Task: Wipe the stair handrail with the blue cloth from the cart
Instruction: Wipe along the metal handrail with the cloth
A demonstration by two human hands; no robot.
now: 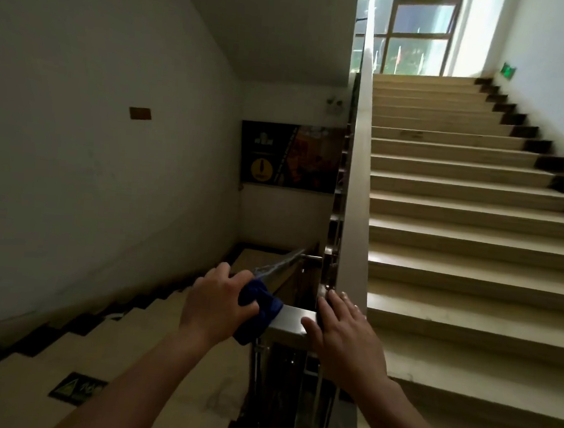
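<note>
You stand at the turn of the handrail (358,186), where its short level piece meets the long rail climbing beside the upper steps (460,229). An open stairwell drops between it and the lower steps (147,331) on your left. Your left hand (213,305) grips the blue cloth (258,309), dark and bunched, pressed on the level piece's left end with a fold hanging over the near edge. Your right hand (345,335) lies flat at the corner, fingers straight (thumb on the level top). The supports below sit in shadow, and the poster (289,156) is too dim to read.
</note>
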